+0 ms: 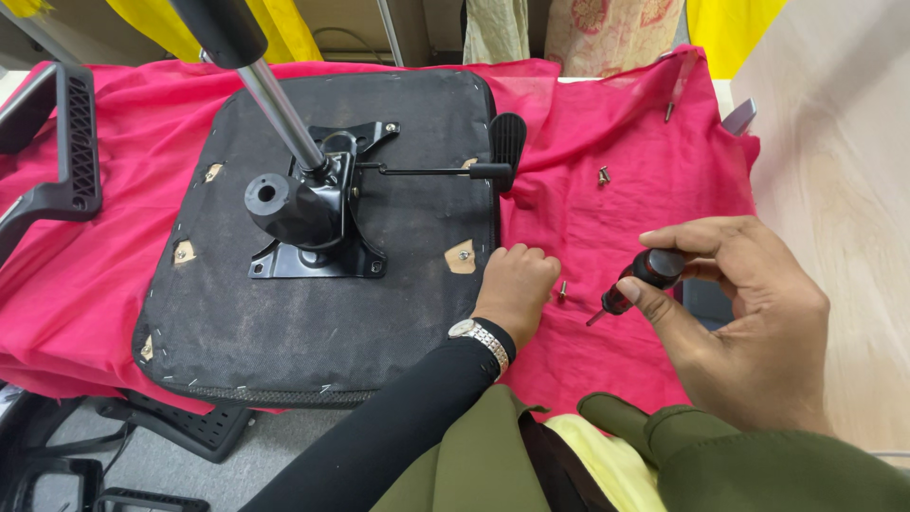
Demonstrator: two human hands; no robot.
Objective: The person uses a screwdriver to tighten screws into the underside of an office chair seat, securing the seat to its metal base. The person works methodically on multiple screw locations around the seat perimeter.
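R hand (749, 313) grips stubby screwdriver (637, 283), tip aimed down-left. Upright screw (562, 290) lies just left of tip. L hand (513, 284) fisted, empty, beside screw, nearer

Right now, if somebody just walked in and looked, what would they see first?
First comes the upside-down chair seat, dark and dusty, lying on a bright pink cloth, with a black metal plate and shiny pole sticking up from its middle. Next, low on the right, the right hand holds a small black-and-red screwdriver, while the left hand, wearing a silver watch, rests at the seat's edge beside a screw.
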